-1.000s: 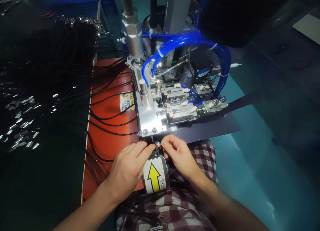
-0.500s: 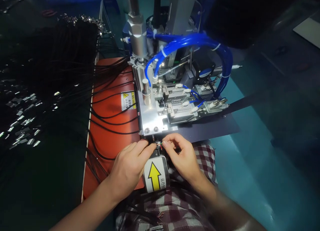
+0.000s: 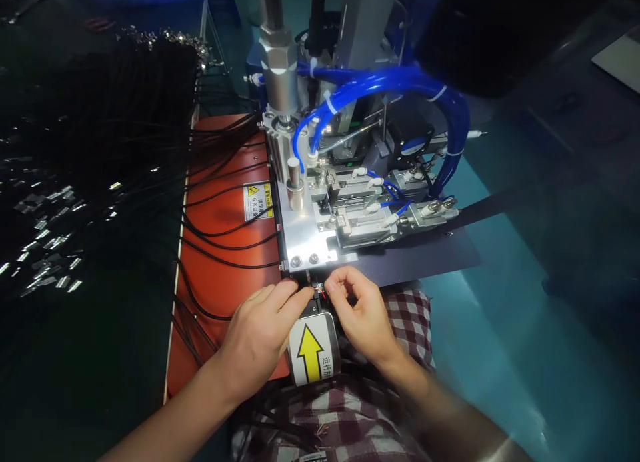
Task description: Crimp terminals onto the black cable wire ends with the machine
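1. Nearest, a maroon-and-white checked cloth (image 3: pixel 360 409) spreads below the hands, with a few fine wire ends (image 3: pixel 321 431) above it.
2. Just beyond, a curved white label (image 3: pixel 311 355) bears a yellow arrow pointing away from the person.
3. The left hand (image 3: pixel 263 322) is curled, its thumb reaching to the thin wires (image 3: pixel 321 291); the undersides of its fingers are hidden, so I cannot tell how firmly it grips.
4. The right hand (image 3: pixel 360 312) has thumb and forefinger tips pinched together on the wires, its other fingers bent.
5. The wires, red and white among them, lie between both sets of fingertips, just in front of the machine's metal plate (image 3: pixel 300 239).
6. Left of the plate, black cables (image 3: pixel 230 235) cross an orange panel (image 3: pixel 225 282) with a warning sticker (image 3: pixel 259 201).
7. Right of the plate sit small metal cylinders (image 3: pixel 365 227).
8. Farther back, blue tubes (image 3: pixel 390 82) arch over them.
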Demonstrator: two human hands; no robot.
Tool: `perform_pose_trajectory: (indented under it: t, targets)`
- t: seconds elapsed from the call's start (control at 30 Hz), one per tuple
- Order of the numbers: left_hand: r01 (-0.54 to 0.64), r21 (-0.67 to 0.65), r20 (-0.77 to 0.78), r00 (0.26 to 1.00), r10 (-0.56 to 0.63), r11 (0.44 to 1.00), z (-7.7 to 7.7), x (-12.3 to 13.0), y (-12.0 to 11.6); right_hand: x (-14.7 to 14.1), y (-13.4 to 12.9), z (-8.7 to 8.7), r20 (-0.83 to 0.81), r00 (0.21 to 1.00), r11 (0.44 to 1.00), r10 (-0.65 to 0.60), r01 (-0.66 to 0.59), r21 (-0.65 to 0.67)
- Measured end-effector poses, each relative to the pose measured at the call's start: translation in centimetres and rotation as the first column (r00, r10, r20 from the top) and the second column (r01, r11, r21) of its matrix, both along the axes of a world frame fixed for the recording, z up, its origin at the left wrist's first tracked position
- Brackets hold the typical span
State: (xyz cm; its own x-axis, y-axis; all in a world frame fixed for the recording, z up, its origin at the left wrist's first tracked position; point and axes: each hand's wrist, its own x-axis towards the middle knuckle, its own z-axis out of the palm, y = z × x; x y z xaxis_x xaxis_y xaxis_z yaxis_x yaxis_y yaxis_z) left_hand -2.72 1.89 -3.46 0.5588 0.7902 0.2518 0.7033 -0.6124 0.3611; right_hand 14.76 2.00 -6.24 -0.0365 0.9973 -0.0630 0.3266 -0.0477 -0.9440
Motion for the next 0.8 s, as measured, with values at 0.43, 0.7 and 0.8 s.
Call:
perform_pose_trajectory:
  t: [0.43, 0.7, 0.8]
  targets:
    - [0.005, 0.011, 0.020, 1.000, -0.005, 1.000, 0.1, 0.1, 0.1, 0.0, 0.1, 0.0, 0.026, 1.000, 1.000, -0.004, 0.005, -0.016]
    - [0.011, 0.033, 0.023, 1.000, -0.011, 0.999, -0.1, 0.0, 0.1, 1.0, 0.3, -0.9, -0.325, 0.942, 0.939, -0.087, -0.031, -0.343]
    - [0.005, 0.008, 0.034, 0.999, -0.006, 1.000, 0.0, -0.1, 0.1, 0.9, 0.2, -0.5, -0.404, 0.913, 0.942, -0.052, -0.090, -0.324]
